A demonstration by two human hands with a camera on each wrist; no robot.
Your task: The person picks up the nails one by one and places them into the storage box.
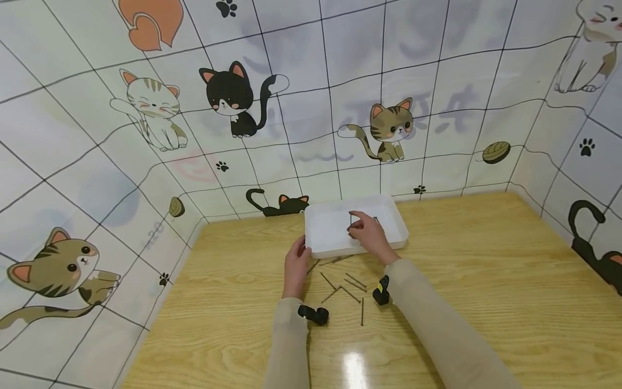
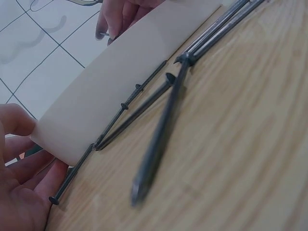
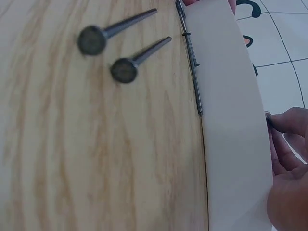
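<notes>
A white tray (image 1: 323, 222) stands at the back of the wooden table. My left hand (image 1: 295, 268) grips its near left corner, with fingers bent around the edge in the left wrist view. Over the tray, my right hand (image 1: 370, 236) pinches a nail (image 1: 350, 219) between thumb and fingers; the right wrist view shows only its head end, as the tray wall hides the rest. Another nail (image 1: 376, 220) is partly visible inside the tray behind the right hand. Several dark nails (image 1: 362, 312) lie scattered on the table in front, some touching the tray's front wall (image 2: 115, 82).
The wooden tabletop (image 1: 233, 302) carries the nails between both forearms. Behind and on both sides rise walls with a printed cat covering (image 1: 311, 135); the tray sits close to the back one. A small black device (image 1: 315, 314) is strapped to each wrist.
</notes>
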